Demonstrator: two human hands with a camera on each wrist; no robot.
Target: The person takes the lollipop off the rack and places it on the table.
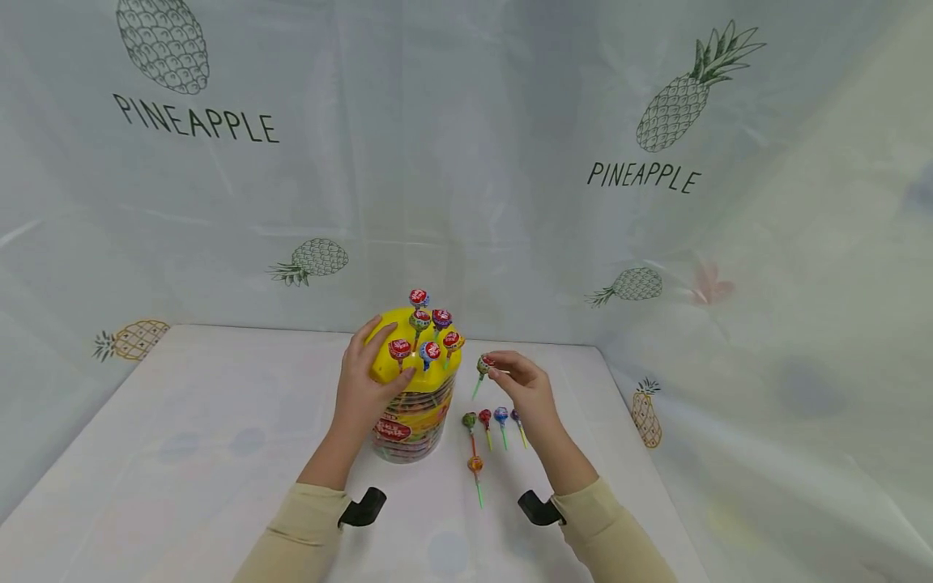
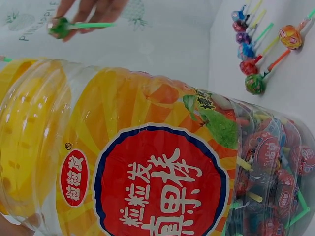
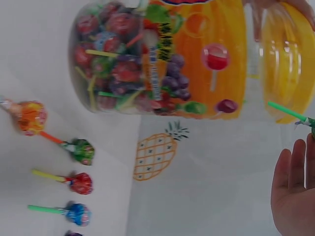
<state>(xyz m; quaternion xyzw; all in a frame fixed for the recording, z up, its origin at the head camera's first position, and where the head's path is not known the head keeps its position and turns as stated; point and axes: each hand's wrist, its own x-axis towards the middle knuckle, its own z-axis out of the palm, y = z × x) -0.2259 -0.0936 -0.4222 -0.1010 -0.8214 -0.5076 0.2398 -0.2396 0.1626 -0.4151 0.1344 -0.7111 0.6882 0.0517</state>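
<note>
Well — candies [image 3: 120, 71] inside the jar [image 1: 411, 419], lollipops [image 1: 441, 318] upright in its yellow lid [image 1: 435, 379].

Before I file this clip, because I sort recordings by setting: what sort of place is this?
Probably a makeshift indoor tabletop booth, though the wider room is out of view. Pineapple-printed sheeting screens the back and right side of a white tabletop, where a lollipop jar stands.

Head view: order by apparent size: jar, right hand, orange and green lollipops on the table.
1. Jar
2. Right hand
3. Orange lollipop, green lollipop: too close to rank, with the orange one lying nearer.
</note>
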